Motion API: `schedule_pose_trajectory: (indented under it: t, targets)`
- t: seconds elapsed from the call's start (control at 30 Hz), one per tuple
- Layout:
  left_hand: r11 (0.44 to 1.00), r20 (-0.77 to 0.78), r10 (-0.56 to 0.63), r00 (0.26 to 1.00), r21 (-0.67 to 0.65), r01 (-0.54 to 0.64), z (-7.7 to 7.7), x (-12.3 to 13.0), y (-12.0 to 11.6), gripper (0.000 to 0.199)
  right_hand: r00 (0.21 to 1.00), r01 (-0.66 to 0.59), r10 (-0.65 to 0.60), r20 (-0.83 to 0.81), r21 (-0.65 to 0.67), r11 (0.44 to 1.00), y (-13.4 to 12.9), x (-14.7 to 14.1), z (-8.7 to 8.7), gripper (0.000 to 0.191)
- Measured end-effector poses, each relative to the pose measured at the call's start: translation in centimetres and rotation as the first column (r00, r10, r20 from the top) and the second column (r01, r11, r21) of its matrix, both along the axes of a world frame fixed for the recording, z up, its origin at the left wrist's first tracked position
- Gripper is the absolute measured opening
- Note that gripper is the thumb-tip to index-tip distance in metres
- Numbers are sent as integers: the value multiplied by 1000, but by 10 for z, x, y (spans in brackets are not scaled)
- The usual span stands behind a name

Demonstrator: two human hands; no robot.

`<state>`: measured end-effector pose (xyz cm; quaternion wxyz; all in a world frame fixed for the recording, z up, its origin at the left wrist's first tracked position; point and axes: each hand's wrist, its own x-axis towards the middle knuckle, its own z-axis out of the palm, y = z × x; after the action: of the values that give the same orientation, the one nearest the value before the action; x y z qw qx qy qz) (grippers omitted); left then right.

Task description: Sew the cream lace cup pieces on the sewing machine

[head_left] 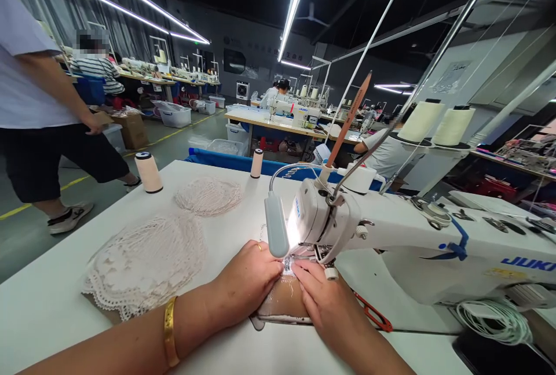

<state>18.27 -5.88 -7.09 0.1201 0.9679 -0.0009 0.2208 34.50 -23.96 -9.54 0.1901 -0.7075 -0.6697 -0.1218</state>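
Note:
Beside the needle of a white sewing machine (321, 219), my left hand (249, 279) is closed, thumb and fingertips together on a small white lace piece (287, 268). My right hand (325, 297) closes on the other side of that lace, its fingertips close to the presser foot. Most of the piece is hidden under my hands and the machine head. A lit grey lamp (277, 227) hangs just above my left fingers. Stacks of pale lace pieces, one large (147, 265) and one smaller (208, 195), lie on the table to the left.
Two thread cones (149, 172) (257, 164) stand along the table's far side. Red-handled thread snips (373, 312) lie right of my right hand. Coiled white cable (495, 320) sits at the right. A person (39, 91) is at the left; other workstations stand beyond.

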Motion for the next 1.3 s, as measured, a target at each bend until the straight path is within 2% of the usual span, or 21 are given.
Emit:
schedule_pose_trajectory:
  t: [0.13, 0.23, 0.3, 0.37, 0.43, 0.53, 0.7, 0.83, 1.0, 1.3]
  targets:
    - [991, -90, 136, 987, 28, -134, 5, -3, 1, 14, 1000, -28, 28, 11, 43, 999, -2, 1, 1, 47]
    - [973, -131, 224, 966, 79, -215, 15, -8, -3, 7, 992, -127, 129, -6, 104, 986, -3, -3, 9, 47]
    - [986, -149, 164, 975, 48, -159, 23, -11, -7, 17, 973, -220, 228, -43, 152, 964, -3, -8, 16, 44]
    - [998, -145, -3, 989, -70, -8, 31, -13, -10, 31, 943, -294, 317, -106, 185, 938, -1, -13, 21, 39]
    - [973, -80, -142, 987, -193, 124, 36, -14, -10, 34, 919, -326, 356, -171, 180, 928, 0, -17, 25, 35]
    - [964, 11, -136, 991, -229, 135, 34, -15, -4, 25, 926, -311, 326, -192, 104, 945, -1, -17, 26, 32]
    - [978, -118, -141, 983, -173, 119, 18, -21, 0, 20, 968, -223, 222, -120, 4, 975, -9, -7, 20, 28]
    - [980, -33, -150, 988, -138, 144, 10, -21, -7, 19, 979, -178, 176, -106, -3, 984, -13, -5, 20, 27]
    - [974, 27, -202, 979, -95, 203, 8, -18, -16, 21, 980, -179, 175, -91, -38, 983, -14, -10, 25, 28]
    - [986, 76, -155, 985, -49, 159, -2, -15, -21, 18, 991, -106, 99, -84, -85, 991, -13, -7, 24, 26]
